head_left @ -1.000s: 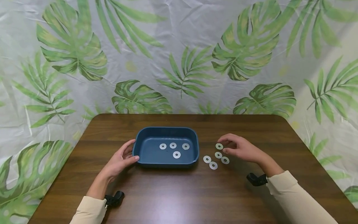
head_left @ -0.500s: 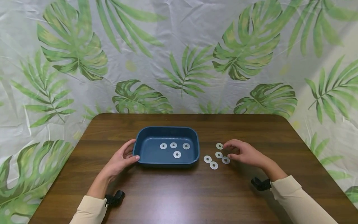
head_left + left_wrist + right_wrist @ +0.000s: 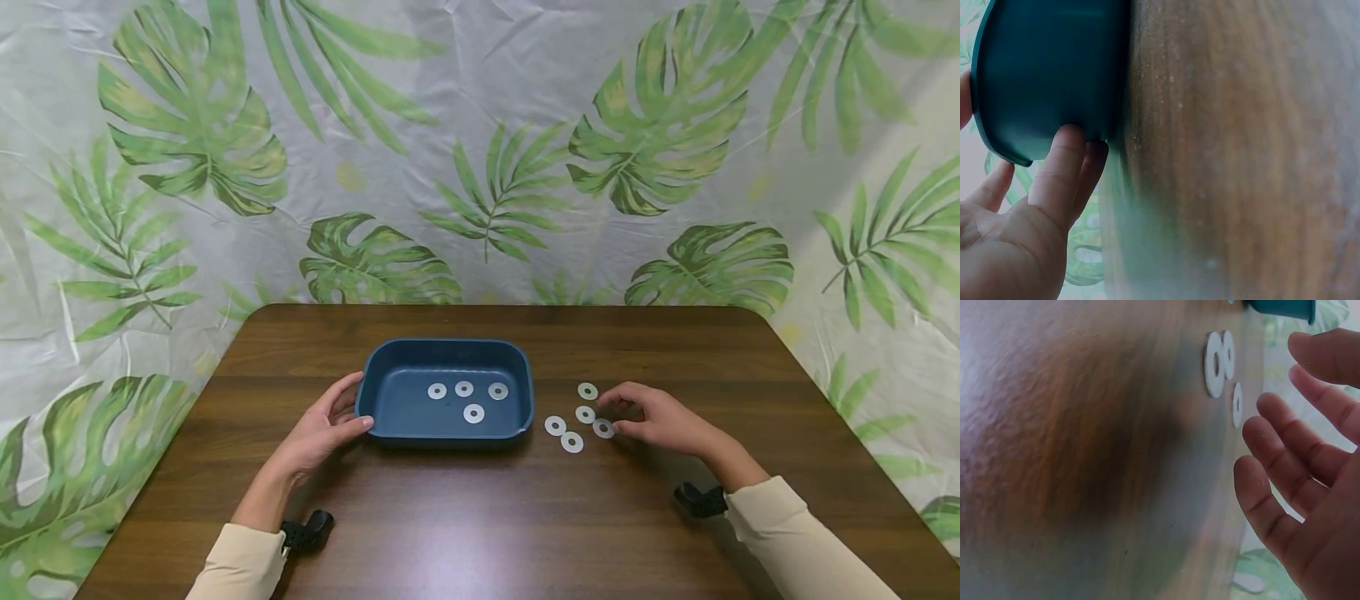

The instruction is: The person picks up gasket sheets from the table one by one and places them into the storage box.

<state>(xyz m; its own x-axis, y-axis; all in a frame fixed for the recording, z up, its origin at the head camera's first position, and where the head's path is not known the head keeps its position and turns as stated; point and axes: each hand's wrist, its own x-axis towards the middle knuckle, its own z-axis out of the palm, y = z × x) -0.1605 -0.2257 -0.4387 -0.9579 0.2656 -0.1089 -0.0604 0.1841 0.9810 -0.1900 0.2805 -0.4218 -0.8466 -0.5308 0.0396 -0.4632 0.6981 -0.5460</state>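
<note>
- Leaf-printed cloth (image 3: 495,100) hangs behind a dark wooden table (image 3: 450,517); we read its sheen as a smooth finish, so thin things could skid if nudged
- Between the hands we find a blue tray (image 3: 405,408), four pale rings (image 3: 479,413) lying apart on its floor; a jolt to the tray, we judge, would slide them about
- At the tray's left end we see the left hand (image 3: 322,425), fingers spread, tips against the outer wall, thumb at the near corner of the rim; we cannot tell how firmly it bears, and an uneven push could turn or tip the tray
- Well to its other side we see the right hand (image 3: 656,417), fingers loosely bent, thumb and forefinger tips apart, pinching nothing that we can make out
- Five loose rings (image 3: 593,391) lie on the wood between that hand and the tray; being flat, they offer little edge, so fingertips might scrape over one and push it away
- Among these, the two nearest us look to meet at their edges, and reaching for either could drag its neighbour along
- Close by the right thumb sits another ring; touching or just beside, we cannot tell, and a careless thumb might knock it
</note>
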